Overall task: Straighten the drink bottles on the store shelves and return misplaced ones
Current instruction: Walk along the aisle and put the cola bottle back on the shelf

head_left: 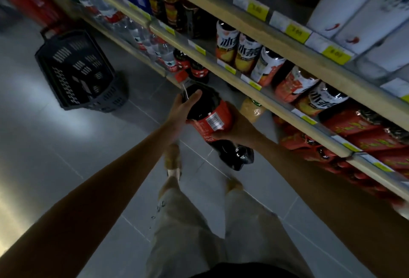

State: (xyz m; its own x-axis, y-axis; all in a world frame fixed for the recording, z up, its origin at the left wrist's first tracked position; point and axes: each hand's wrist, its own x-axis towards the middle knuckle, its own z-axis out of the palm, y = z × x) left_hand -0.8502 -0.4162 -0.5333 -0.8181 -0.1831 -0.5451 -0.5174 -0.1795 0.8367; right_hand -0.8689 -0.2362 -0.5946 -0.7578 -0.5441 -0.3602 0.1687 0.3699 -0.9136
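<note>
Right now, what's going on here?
A person holds a big cola bottle in both hands, tilted, in front of the drink shelves. The left hand grips near its neck, the right hand wraps its red label. It isn't on a shelf yet. A dark basket sits on the floor nearby.

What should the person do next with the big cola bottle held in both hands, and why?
Probably carry the cola bottle forward to the low shelf and stand it upright beside the red-labelled cola bottles there. The left hand grips its shoulder and the right hand its label; it hangs tilted over the floor, cap toward those look-alike bottles, so that seems its place.
</note>
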